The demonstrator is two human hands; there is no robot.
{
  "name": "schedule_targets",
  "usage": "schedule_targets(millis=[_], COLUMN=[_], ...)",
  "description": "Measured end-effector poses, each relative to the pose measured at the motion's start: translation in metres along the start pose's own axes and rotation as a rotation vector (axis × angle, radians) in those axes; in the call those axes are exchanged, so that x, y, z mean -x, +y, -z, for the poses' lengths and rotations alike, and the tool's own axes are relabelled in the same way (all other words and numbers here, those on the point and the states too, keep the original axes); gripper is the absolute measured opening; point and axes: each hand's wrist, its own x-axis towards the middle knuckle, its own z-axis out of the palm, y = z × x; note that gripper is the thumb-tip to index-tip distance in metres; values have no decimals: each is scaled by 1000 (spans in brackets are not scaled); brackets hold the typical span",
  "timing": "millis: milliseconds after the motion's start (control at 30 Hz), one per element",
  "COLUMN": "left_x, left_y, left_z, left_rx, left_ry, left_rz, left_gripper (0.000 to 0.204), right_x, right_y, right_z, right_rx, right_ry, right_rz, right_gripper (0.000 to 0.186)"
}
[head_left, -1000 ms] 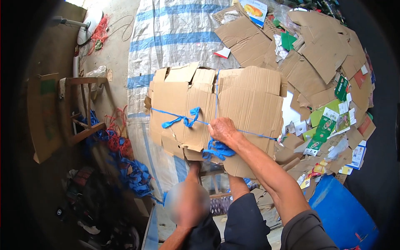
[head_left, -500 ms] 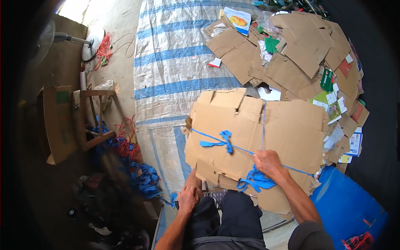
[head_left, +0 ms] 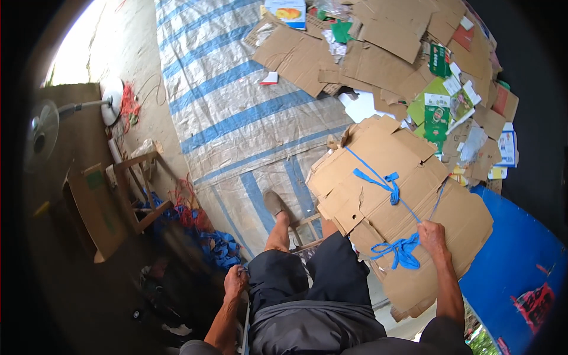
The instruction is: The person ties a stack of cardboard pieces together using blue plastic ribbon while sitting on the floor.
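Note:
My right hand is closed round the blue tie where the straps cross on a bundle of flattened cardboard. The bundle is tilted beside my right leg, its upper face toward me. A blue bow sits on its upper part, and a looser blue knot with loops hangs below my right hand. My left hand is curled beside my left thigh, low at the edge of the seat; what its fingers hold, if anything, is hidden.
A blue-striped tarp covers the floor ahead, with loose cardboard heaped far right. Right of the bundle stands a blue panel. To the left are a fan, a wooden frame and a pile of blue strips.
The bundle has swung right and turned, lifted by my right hand on the tie. My left hand has moved from my left knee to beside my thigh. My left foot now shows on the tarp.

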Motion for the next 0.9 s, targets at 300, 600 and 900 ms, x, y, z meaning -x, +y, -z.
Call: schedule_targets(millis=[300, 600, 900], left_x=[73, 42, -62], left_y=[-33, -45, 35], left_z=[83, 76, 162], left_rx=[-312, 98, -431], left_ry=[-90, -362, -388], left_rz=[154, 290, -15], left_gripper=[22, 28, 32], right_x=[88, 208, 345], right_y=[85, 99, 57], right_z=[-8, -76, -132], right_rx=[-71, -161, -172], right_ry=[79, 228, 184], right_rz=[-312, -522, -861], right_gripper=[33, 35, 35])
